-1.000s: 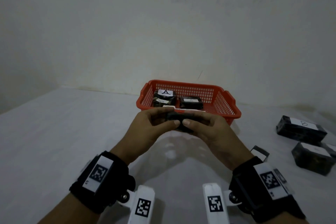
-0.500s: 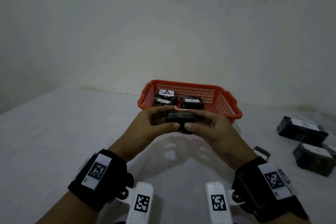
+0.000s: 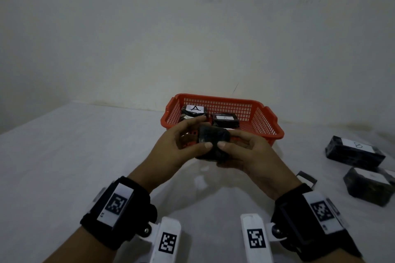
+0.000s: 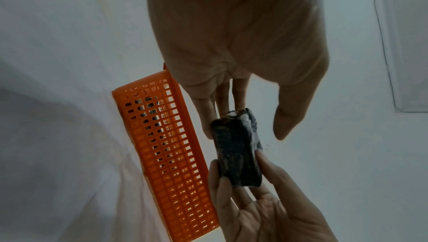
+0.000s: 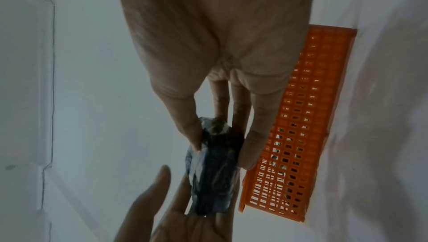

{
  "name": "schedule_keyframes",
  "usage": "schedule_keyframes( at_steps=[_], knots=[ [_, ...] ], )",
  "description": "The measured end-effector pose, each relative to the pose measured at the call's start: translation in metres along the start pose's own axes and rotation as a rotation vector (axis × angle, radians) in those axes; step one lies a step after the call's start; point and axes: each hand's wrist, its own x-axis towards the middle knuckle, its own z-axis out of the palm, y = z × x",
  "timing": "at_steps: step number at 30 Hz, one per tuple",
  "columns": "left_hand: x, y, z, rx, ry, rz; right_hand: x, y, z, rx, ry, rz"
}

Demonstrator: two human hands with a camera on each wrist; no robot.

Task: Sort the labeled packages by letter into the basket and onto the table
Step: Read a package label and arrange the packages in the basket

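label hidden on black package (image 3: 214,137) | left hand (image 3: 181,147) and right hand (image 3: 245,153) both pinch it | only head view shows A-labelled packages (image 3: 224,119) in red basket (image 3: 275,134)

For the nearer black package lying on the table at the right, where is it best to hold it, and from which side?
Probably from above, fingers across the two long sides of the nearer table package. It lies flat, label up, with another package behind it; its near and left sides look free.
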Motion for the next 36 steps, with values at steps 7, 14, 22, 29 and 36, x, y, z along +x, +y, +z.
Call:
schedule_keyframes(
  at_steps=[7, 14, 22, 29, 36],
  knots=[
    [-0.0003, -0.0006, -0.0007, 0.072, 0.092, 0.084, -0.0005, -0.0015, 0.0027, -0.011, -0.013, -0.022],
    [-0.0008, -0.0003, 0.0012, 0.064, 0.034, 0.123, -0.0003, -0.0035, -0.0006, 0.008, -0.035, -0.026],
    [-0.0002, 0.004, 0.0016, 0.084, 0.088, -0.024, 0.0014, 0.0017, -0.0059, 0.027, -0.02, -0.098],
    [-0.0013, 0.0043, -0.0001, -0.037, 0.016, -0.043, -0.0016, -0.006, -0.0062, -0.093, 0.017, -0.175],
    [-0.0016, 0.0052, -0.001, -0.036, 0.032, -0.023, 0.001, -0.0006, -0.0048, -0.04, -0.008, -0.169]
  ],
)
